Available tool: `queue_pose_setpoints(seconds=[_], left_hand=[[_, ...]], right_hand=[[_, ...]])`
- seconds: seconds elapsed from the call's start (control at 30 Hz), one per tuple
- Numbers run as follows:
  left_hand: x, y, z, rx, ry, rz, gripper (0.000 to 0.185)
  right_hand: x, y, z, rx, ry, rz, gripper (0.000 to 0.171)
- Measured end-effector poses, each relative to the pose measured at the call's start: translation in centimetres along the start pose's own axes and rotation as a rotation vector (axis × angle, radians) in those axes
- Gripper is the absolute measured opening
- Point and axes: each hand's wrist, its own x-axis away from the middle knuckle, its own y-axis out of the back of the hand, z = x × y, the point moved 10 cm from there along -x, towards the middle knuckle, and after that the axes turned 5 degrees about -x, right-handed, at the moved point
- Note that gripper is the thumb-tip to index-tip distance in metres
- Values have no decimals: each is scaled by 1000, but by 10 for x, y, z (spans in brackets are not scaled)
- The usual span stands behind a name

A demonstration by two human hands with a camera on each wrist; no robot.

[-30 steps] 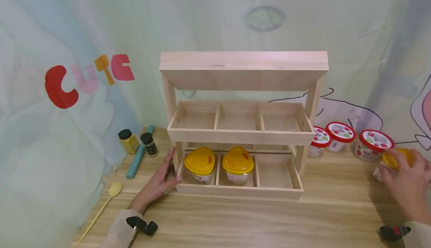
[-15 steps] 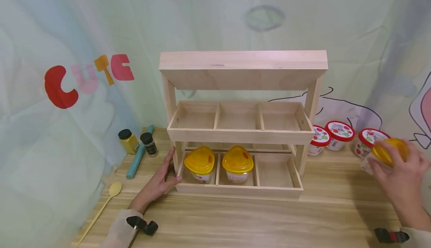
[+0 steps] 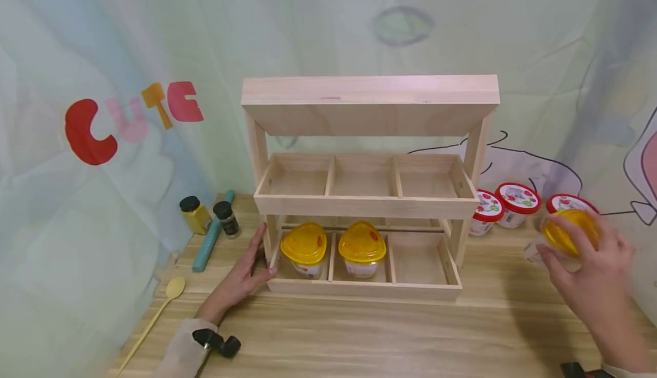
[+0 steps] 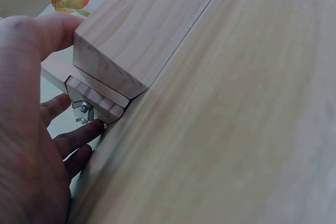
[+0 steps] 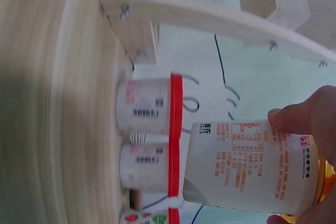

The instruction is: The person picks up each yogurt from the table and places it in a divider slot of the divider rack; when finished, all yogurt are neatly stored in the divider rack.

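Note:
My right hand grips a white plastic tub with a yellow lid and holds it tilted above the table at the right. Red printing covers the side of this tub in the right wrist view. At the left end of a two-tier wooden rack, my left hand rests with the thumb on the lower tray's corner and the fingers spread along the side post. Two more yellow-lidded tubs, one on the left and one in the middle, stand in the lower tray's compartments.
Several red-lidded tubs stand behind and right of the rack. Left of it are a yellow jar, a dark-capped shaker bottle, a teal stick and a yellow spoon. A printed curtain hangs behind.
My right hand has lifted the yellow-lidded tub from the far right and carried it leftward, in front of a red-lidded tub. The left hand has stayed at the rack.

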Motion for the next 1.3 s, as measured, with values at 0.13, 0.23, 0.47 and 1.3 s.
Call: queue_pose_setpoints(seconds=[0.13, 0.23, 0.47, 1.3], left_hand=[[0, 0, 1, 2, -1, 2, 105], [0, 0, 1, -6, 2, 1, 106], [1, 1, 0, -22, -2, -3, 106], [2, 1, 0, -58, 1, -1, 105]], right_hand=[[6, -6, 10, -40, -12, 32, 61], [10, -13, 14, -88, -25, 51, 40], [20, -31, 31, -173, 7, 85, 57], [27, -75, 108, -268, 67, 237, 67]])
